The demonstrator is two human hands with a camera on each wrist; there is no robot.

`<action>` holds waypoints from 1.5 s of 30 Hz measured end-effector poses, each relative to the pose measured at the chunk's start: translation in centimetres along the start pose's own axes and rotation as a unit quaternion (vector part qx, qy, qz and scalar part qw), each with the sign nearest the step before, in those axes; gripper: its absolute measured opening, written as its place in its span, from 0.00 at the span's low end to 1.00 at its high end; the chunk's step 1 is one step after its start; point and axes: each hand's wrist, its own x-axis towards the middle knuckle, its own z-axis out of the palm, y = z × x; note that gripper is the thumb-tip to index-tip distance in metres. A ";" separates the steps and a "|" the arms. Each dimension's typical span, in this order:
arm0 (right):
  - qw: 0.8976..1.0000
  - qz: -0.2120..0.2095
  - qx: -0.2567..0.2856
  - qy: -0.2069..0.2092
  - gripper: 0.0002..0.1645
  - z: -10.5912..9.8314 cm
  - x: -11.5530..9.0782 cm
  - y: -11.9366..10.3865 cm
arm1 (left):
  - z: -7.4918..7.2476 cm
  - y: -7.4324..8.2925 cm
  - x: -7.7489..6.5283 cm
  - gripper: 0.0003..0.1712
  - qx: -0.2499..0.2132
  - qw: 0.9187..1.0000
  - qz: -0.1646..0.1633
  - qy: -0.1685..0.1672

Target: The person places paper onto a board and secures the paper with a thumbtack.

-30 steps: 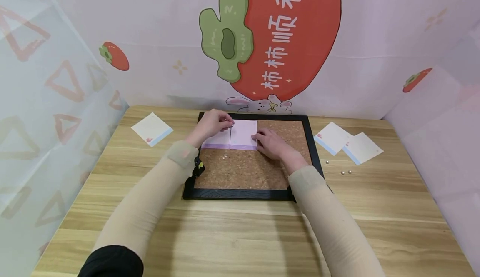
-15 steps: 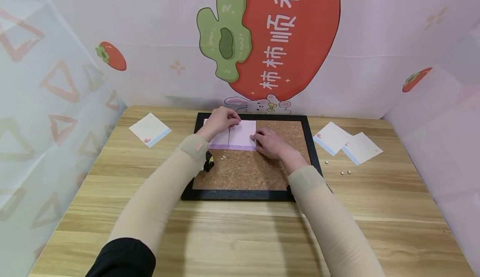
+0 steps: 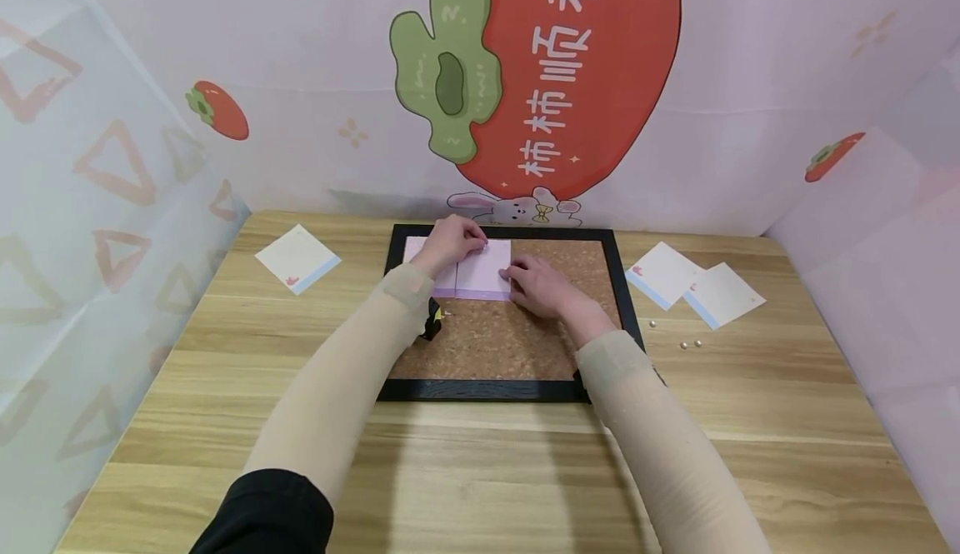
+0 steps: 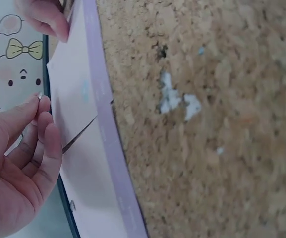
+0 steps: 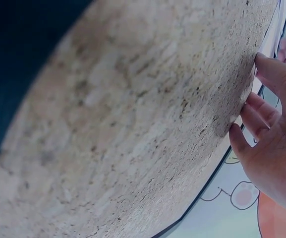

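A cork board [image 3: 495, 344] in a black frame lies on the table, with two pale pink paper notes side by side near its far edge, each with a purple strip. My left hand [image 3: 447, 244] is over the upper part of the right-hand note [image 3: 483, 275], pinching a small shiny pushpin [image 4: 39, 96] between thumb and index finger. It partly covers the left-hand note [image 3: 446, 282], which has a small pin head [image 4: 72, 206] in it. My right hand [image 3: 542, 287] rests at the right edge of the right-hand note, its thumb and fingertips down against paper and cork.
White notes with blue strips lie on the table, one [image 3: 297, 260] left of the board and an overlapping pair [image 3: 726, 296] to its right. Several small round pin heads [image 3: 698, 344] sit near that pair. A printed cloth backdrop [image 3: 300, 146] stands behind the table.
My left hand has moved right with the pushpin, from near the seam between the pink notes to over the right-hand one. My right hand has stayed at the note's edge.
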 end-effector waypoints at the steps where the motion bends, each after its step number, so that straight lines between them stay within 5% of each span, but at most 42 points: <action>1: 1.000 -0.002 0.000 0.000 0.26 0.0 0.0 0.0 | 0.1 0.0 0.0 0.09 -0.003 1.000 -0.004 -0.003; 36: 1.000 -0.002 0.008 -0.005 0.28 0.0 -0.1 0.2 | 1.1 0.2 1.3 0.09 -0.047 0.996 -0.070 0.016; 45: 1.000 -0.003 0.009 -0.005 0.27 0.0 0.0 0.2 | 0.8 0.6 0.8 0.10 -0.039 0.997 -0.064 0.011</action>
